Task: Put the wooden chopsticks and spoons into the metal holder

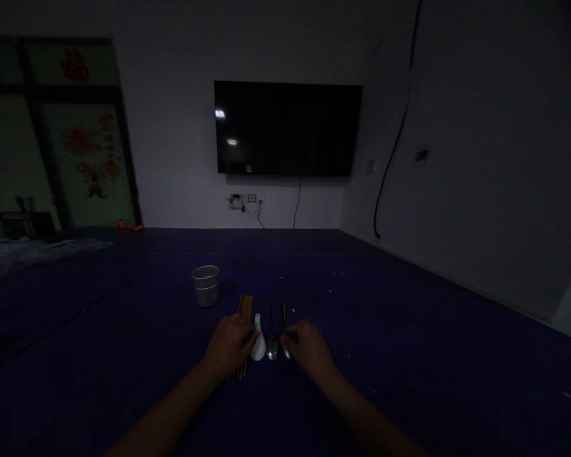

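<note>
The left hand (231, 341) lay over the chopsticks (246, 303), fingers bent, with its tips by the white spoon (258, 351). The right hand (309, 346) had bent fingers at one metal spoon (287, 353), three o'clock from another shiny spoon (272, 350). I could not tell if either hand gripped tight. A cup (206, 293) stood at eleven o'clock from the left hand.

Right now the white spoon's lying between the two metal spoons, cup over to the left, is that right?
Not quite: the head view shows the white spoon left of both metal spoons, beside the chopsticks; the cup is indeed over to the left.
</note>
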A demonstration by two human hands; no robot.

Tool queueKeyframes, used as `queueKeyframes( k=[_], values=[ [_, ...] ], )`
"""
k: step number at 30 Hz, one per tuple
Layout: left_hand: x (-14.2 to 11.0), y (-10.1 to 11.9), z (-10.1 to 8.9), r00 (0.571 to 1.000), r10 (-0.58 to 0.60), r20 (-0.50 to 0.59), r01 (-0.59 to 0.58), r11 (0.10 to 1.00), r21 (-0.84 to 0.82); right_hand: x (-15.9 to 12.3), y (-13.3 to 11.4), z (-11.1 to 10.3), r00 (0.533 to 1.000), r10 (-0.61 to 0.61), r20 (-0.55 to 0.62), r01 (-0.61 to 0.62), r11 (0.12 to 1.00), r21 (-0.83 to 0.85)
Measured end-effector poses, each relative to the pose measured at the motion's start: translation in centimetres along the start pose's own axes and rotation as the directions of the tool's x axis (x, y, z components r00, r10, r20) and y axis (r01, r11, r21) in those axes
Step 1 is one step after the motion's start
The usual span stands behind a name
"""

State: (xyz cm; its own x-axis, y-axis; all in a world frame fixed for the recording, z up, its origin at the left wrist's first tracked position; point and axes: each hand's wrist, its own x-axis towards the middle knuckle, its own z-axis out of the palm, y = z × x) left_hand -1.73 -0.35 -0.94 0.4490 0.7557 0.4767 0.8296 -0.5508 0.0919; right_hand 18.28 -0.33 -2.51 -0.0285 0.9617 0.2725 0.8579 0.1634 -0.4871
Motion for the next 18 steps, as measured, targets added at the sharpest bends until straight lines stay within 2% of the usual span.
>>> queueKeyframes(
  k=[5, 18],
  values=[
    [0.02, -0.04, -0.06, 1.000, -0.006, 0.003, 0.006, 1.000, -0.013, 0.00, -0.03, -0.15, 0.999, -0.001, 0.052, 0.001, 1.000, -0.011],
    [-0.02, -0.30, -0.02, 0.997, -0.070, -0.028, 0.067, 0.993, -0.100, -0.55, -0.43, -0.33, 1.000, 0.000, 0.001, 0.000, 1.000, -0.026]
  ],
)
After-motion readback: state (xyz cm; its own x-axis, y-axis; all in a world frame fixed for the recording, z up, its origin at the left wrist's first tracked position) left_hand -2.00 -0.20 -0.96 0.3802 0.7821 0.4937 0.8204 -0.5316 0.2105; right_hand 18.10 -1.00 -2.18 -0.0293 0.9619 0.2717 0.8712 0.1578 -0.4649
